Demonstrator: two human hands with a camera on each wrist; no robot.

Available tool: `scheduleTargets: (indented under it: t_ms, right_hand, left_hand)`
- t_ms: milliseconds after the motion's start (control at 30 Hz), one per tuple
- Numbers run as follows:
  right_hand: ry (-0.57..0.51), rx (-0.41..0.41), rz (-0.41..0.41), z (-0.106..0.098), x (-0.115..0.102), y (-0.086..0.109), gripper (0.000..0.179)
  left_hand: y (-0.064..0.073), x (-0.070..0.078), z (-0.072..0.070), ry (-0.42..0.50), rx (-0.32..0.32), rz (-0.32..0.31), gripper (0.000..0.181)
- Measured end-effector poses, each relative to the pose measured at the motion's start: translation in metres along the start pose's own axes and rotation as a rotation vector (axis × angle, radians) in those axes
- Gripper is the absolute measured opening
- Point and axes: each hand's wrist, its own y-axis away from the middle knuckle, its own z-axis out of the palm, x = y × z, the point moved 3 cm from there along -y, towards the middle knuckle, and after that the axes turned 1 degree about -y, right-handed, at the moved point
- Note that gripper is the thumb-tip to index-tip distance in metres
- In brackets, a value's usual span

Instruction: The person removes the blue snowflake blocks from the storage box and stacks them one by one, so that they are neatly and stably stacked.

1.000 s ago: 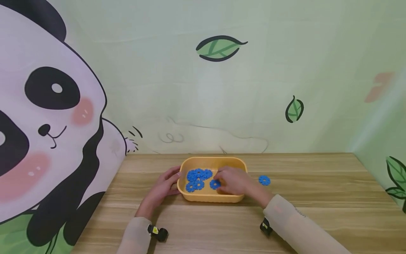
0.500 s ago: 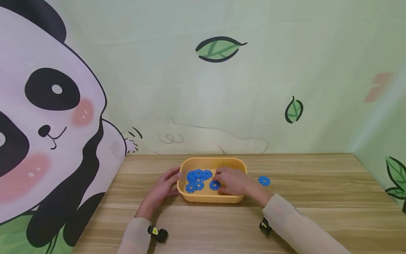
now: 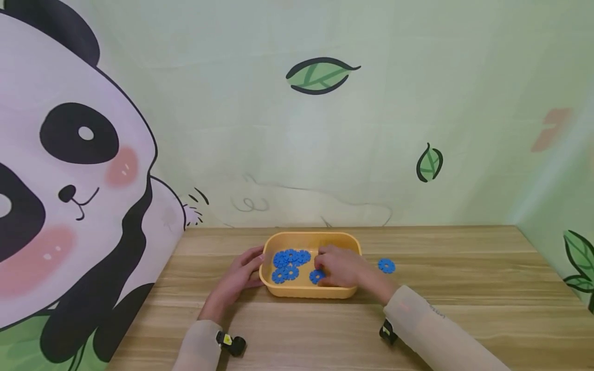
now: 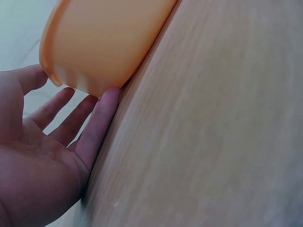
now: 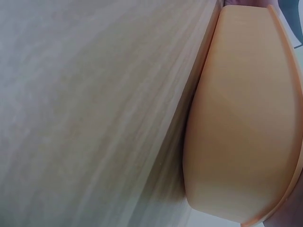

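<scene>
In the head view, a yellow plastic basin (image 3: 312, 292) stands on the table with several blue flower-shaped discs (image 3: 290, 256) clustered at its left. My left hand (image 3: 238, 273) touches the basin's left end from outside. The left wrist view shows its thumb at the rim and its extended fingers (image 4: 102, 118) against the lower end wall. My right hand (image 3: 341, 265) reaches into the right half, fingers curled, pinching a single blue flower-shaped disc (image 3: 316, 276) at its edge. The hand covers part of that disc. In the right wrist view, the basin wall (image 5: 241, 109) hides the right fingers.
Another blue flower-shaped disc (image 3: 386, 266) lies on the wooden table (image 3: 455, 288), right of the basin. Behind stands a green wall cloth (image 3: 232, 103) printed with leaves and a large panda (image 3: 83, 170).
The single disc by my right hand has slid slightly rightward and toward the basin's front wall, along with the fingers. My left hand keeps its place on the basin's end.
</scene>
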Motion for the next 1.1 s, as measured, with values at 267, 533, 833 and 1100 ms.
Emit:
scheduleTargets:
  t_ms: [267,533,833,1100]
  right_hand:
    - [-0.021,0.010,-0.004,0.0004,-0.0007,0.0024,0.029]
    - [-0.005,0.003,0.011,0.0004,-0.0003,0.0021,0.028]
    - [-0.041,0.006,0.051,0.0011,0.0012,0.0002,0.028]
    - [-0.068,0.009,0.056,0.0004,0.0014,-0.0005,0.025]
  left_hand:
    - [-0.0015,-0.0038,-0.0010,0.001,-0.009,0.007,0.057]
    - [-0.0003,-0.0037,-0.0004,0.004,-0.004,0.011,0.057]
    - [-0.0008,-0.0035,-0.0004,0.000,0.002,0.012,0.057]
    - [-0.0011,-0.0040,-0.0007,-0.006,0.009,0.022,0.058]
